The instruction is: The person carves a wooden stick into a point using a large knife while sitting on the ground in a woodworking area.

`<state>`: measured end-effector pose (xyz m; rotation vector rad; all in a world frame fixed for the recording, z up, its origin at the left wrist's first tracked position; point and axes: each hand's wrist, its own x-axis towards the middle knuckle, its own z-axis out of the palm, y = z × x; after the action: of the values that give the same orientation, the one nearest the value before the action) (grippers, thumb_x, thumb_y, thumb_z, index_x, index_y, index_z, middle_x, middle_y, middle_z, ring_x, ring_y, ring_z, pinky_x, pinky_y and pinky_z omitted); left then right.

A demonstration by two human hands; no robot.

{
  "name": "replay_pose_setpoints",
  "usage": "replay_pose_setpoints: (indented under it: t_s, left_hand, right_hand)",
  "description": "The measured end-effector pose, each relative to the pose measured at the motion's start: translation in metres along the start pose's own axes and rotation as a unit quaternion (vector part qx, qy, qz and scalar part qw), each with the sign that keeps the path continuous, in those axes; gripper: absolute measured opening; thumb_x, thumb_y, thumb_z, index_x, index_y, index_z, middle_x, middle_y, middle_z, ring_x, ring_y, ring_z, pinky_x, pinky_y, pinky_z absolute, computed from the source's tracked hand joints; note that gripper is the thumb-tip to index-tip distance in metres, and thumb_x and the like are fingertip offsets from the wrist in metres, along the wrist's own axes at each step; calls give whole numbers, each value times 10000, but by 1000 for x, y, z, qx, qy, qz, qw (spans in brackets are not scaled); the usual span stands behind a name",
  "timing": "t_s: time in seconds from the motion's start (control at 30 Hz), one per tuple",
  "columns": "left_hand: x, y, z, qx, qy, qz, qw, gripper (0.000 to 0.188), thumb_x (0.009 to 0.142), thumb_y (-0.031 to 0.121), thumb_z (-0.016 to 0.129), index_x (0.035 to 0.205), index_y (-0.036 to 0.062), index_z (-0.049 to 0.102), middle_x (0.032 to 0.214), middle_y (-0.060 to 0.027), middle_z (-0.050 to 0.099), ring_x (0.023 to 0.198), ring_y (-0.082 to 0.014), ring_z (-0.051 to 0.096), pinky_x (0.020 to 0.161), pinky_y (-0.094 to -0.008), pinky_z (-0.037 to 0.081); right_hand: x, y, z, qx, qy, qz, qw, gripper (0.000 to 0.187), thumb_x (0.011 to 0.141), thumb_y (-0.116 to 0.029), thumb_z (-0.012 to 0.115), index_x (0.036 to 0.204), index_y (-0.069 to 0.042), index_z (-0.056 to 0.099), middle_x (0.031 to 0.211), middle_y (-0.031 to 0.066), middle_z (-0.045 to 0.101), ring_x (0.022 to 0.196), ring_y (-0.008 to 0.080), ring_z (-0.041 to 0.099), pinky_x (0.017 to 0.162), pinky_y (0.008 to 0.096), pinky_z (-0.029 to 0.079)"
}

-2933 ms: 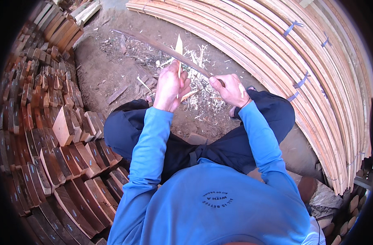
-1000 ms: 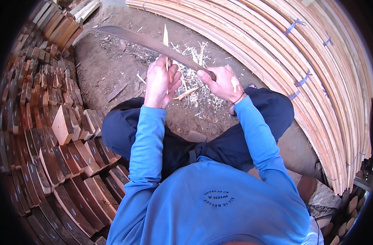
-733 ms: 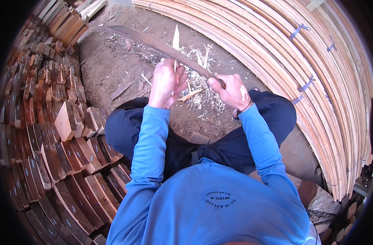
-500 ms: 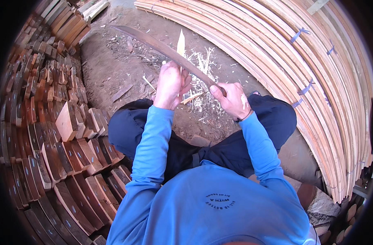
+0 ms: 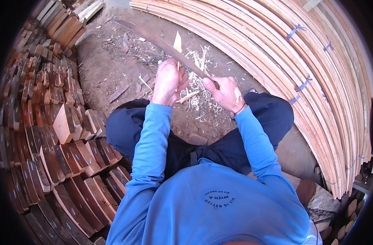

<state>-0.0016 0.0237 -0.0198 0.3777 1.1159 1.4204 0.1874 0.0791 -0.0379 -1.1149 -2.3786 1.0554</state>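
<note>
A long machete (image 5: 153, 40) with a dark, slightly curved blade slants from the far left toward my right hand (image 5: 227, 94). That hand is closed around its handle, thumb along the top. My left hand (image 5: 167, 82) is closed on a pale stick of wood, close to the near side of the blade. The stick's pointed end (image 5: 177, 42) shows beyond the blade, which crosses over its middle. My fingers hide the stick's lower part, and whether the edge touches the wood cannot be told.
Wood shavings (image 5: 202, 61) and chips litter the dirt floor between my bent knees. On the left, stacked wooden blocks (image 5: 72, 157) rise close to my leg. Long pale timber strips (image 5: 251, 36), tied with blue bands, curve along the right. A stone (image 5: 323, 200) lies at lower right.
The view has shifted slightly. My right hand and the machete have moved a little farther away from me. Both hands keep their grips.
</note>
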Motion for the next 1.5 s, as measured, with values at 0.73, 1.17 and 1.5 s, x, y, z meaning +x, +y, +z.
replay_pose_setpoints:
  t_s: [0.73, 1.17, 1.5]
  left_hand:
    - [-2, -8, 12, 12, 76, -1, 997, 310, 1055, 241, 338, 812, 85, 451, 525, 26, 345, 384, -67, 261, 327, -226, 193]
    - [-20, -13, 16, 64, 30, -17, 997, 323, 1048, 279, 364, 804, 88, 454, 535, 31, 364, 398, -61, 298, 328, -231, 224]
    - [-10, -3, 8, -1, 35, -21, 999, 334, 1059, 292, 363, 801, 96, 440, 511, 36, 326, 385, -62, 253, 321, -232, 198]
  right_hand:
    - [18, 12, 11, -22, 45, -22, 998, 650, 935, -601, 532, 772, 9, 688, 594, 218, 592, 602, 406, 617, 604, 469, 473]
    - [33, 26, 1, -35, 54, 64, 996, 669, 927, -615, 524, 790, 15, 703, 633, 246, 618, 662, 388, 655, 662, 477, 485]
    - [-10, 23, 8, 13, 31, 9, 999, 639, 964, -554, 513, 750, 26, 677, 577, 222, 572, 586, 388, 602, 607, 462, 449]
